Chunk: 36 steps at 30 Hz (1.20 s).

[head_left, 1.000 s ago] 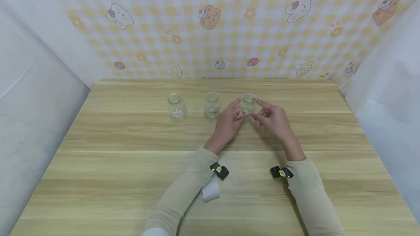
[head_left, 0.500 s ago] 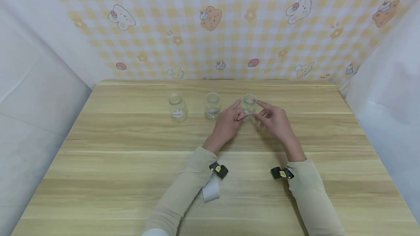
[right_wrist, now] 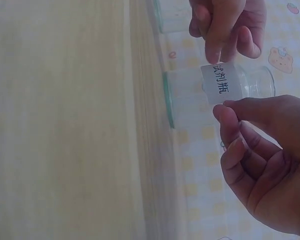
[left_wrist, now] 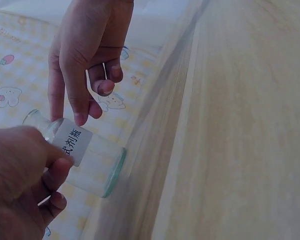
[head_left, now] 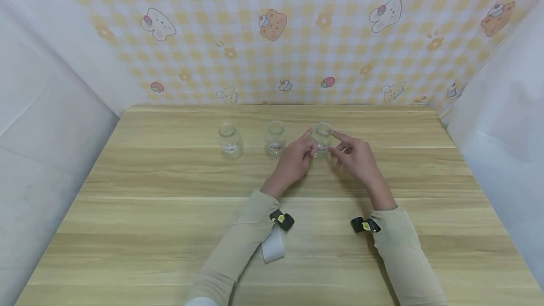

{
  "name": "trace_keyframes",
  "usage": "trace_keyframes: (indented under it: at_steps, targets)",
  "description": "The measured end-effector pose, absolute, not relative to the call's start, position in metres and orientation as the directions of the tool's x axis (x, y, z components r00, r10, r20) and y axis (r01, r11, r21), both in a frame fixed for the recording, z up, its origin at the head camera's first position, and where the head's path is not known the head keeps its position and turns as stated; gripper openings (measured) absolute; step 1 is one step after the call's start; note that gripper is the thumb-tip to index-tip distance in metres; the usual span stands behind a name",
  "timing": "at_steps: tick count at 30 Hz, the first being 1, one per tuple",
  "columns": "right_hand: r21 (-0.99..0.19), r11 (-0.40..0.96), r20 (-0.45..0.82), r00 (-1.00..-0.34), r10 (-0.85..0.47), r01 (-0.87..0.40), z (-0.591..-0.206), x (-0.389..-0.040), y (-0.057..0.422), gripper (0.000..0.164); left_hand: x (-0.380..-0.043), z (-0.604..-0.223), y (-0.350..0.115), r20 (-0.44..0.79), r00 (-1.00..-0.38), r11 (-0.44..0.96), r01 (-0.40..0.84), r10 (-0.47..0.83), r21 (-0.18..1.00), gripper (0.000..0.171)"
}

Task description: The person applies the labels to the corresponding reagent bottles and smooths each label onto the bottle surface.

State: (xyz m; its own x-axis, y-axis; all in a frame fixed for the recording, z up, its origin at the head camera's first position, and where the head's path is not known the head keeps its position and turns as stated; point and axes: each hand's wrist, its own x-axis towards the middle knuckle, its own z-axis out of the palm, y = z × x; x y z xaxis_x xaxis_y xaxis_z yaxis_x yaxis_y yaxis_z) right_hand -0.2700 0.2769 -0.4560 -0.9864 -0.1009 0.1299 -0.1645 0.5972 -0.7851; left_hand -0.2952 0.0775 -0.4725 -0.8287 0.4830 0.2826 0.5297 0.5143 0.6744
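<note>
A clear glass jar (head_left: 324, 137) stands upright at the right end of a row, held between both hands. Its white label (right_wrist: 221, 84) with black handwritten characters faces me. My left hand (head_left: 294, 158) grips the jar's left side, its index finger reaching along the glass and its thumb at the label's edge. On the other side, my right hand (head_left: 356, 157) has its index finger near the neck and its thumb at the label's opposite edge. Two similar labelled jars, a middle jar (head_left: 276, 139) and a left jar (head_left: 231, 140), stand apart from it.
A curled white paper piece (head_left: 273, 247) lies on the wooden table (head_left: 170, 230), partly under the left forearm. Behind the table hangs a yellow checked cloth (head_left: 297, 51); white sheets (head_left: 46, 107) flank the sides.
My left thumb has drawn back leftward from the front of the jar, so more of the label shows. The right hand stays nearly still, and the other jars have not moved.
</note>
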Motion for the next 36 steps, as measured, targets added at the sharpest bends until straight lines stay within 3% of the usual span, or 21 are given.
trace_keyframes:
  at_steps: [16, 36]
  targets:
    - [-0.743, 0.641, 0.18, -0.98, -0.09, -0.195, -0.458, -0.267, 0.266, 0.056, -0.292, -0.476, 0.08, 0.325, -0.855, 0.494, 0.503, 0.405, 0.709, 0.041]
    - [-0.716, 0.668, 0.187, -0.978, -0.094, -0.201, -0.456, -0.27, 0.273, 0.049, -0.295, -0.472, 0.078, 0.316, -0.831, 0.51, 0.537, 0.458, 0.672, 0.033]
